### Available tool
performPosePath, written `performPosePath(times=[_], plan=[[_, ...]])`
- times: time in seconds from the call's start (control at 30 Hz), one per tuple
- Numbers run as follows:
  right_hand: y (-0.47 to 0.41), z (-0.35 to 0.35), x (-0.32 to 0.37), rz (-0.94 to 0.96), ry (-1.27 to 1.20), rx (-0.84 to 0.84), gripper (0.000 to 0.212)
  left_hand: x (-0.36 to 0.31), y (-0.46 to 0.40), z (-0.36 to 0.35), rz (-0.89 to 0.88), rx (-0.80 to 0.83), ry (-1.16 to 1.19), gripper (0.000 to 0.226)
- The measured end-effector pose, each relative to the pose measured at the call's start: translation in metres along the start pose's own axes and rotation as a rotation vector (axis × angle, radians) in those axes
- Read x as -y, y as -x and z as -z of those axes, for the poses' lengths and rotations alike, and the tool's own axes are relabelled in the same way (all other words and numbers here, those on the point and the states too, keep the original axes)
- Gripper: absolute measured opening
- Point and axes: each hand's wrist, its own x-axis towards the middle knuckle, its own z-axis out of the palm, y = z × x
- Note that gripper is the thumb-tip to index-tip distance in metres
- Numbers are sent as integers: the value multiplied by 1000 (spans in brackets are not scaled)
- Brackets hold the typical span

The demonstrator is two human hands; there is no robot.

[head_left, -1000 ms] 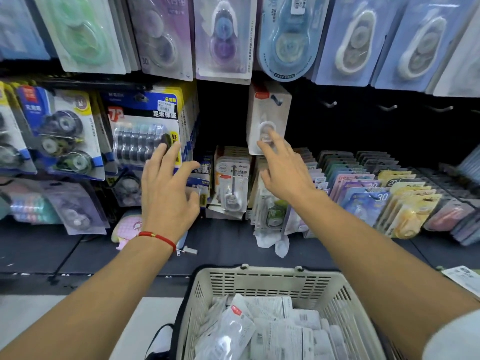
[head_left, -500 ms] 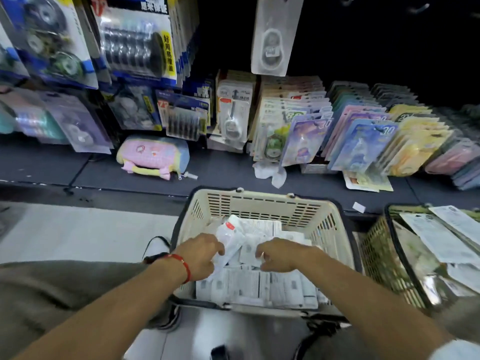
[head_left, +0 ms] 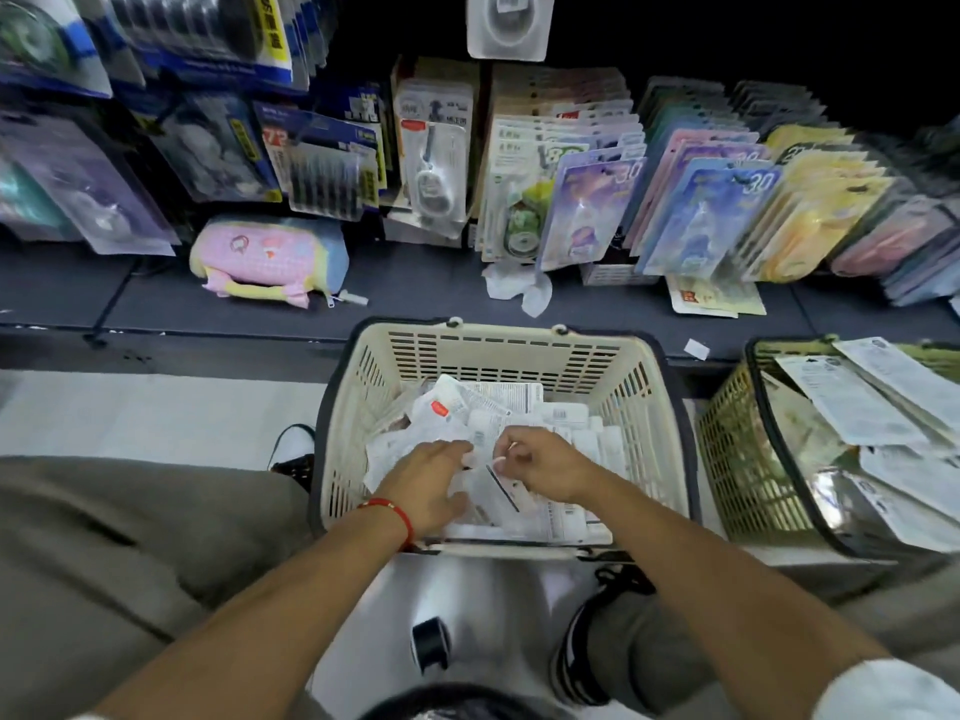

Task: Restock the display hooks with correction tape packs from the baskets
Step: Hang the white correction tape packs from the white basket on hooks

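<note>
Down among the slippery packs (head_left: 498, 407) in the cream basket (head_left: 498, 350), the left hand (head_left: 426, 485) lies spread while the right hand (head_left: 545, 465) pinches one, which could slide free or drag neighbours out.

Lighting is uneven: the pale floor (head_left: 156, 413) and the cream slotted plastic basket (head_left: 498, 356) are brightly lit from above, while the back of the display behind the hanging packs falls into near-black shadow. Glare flares off the shiny clear wrapping in the green wire basket (head_left: 737, 459) at right. Wide-angle distortion bends the dark grey shelf edge (head_left: 208, 324) and stretches the forearms. The blue-and-yellow blister packs (head_left: 208, 39) at top left are smeared with blur, and fine print is unreadable.
</note>
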Motion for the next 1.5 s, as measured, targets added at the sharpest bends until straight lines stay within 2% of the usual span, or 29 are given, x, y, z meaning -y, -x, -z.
performPosePath(times=[0.17, 0.23, 0.3, 0.4, 0.47, 0.53, 0.63, 0.73, 0.87, 0.9, 1.0, 1.13, 1.23, 1.27, 1.3, 1.4, 1.5], plan=[[6, 22, 14, 52, -305, -115, 8, 1, -6, 11, 32, -145, 129, 34], [11, 26, 11, 1, -380, -184, 14, 3, -7, 17, 67, -207, 177, 28], [18, 31, 3, -110, -225, -44, 24, 5, -8, 23, 107, -267, 271, 28], [31, 23, -10, -322, 11, 332, 55, 7, -6, 27, 154, -318, 345, 29], [35, 14, -12, -342, 57, 387, 63, 10, -4, 27, 158, -342, 393, 28], [34, 8, -12, -299, 82, 378, 50, 11, -2, 27, 167, -355, 458, 25], [31, 6, -10, -235, 110, 244, 33, 11, 0, 28, 168, -341, 530, 19], [28, 18, -4, -148, 57, 39, 35, 10, -1, 34, 162, -358, 606, 19], [32, 47, 9, -164, -130, -25, 23, 8, -2, 42, 166, -419, 690, 20], [33, 53, 12, -153, -146, -41, 28, 8, -2, 43, 167, -425, 728, 20], [31, 61, 20, -127, -193, -62, 63, 4, -3, 47, 162, -437, 770, 20], [28, 62, 31, -28, -150, -117, 57, -3, -2, 46, 135, -380, 709, 26], [27, 62, 42, 69, -62, -169, 59, -7, 0, 46, 115, -446, 500, 30], [26, 61, 45, 98, -62, -204, 59, -9, 1, 46, 115, -447, 498, 29], [25, 60, 47, 126, -73, -250, 58, -12, 2, 46, 113, -409, 566, 25], [19, 46, 52, 212, -40, -472, 60, -24, 6, 43, 72, -157, 827, 17], [15, 31, 54, 204, 65, -671, 41, -30, 6, 30, 21, -86, 908, 49]])
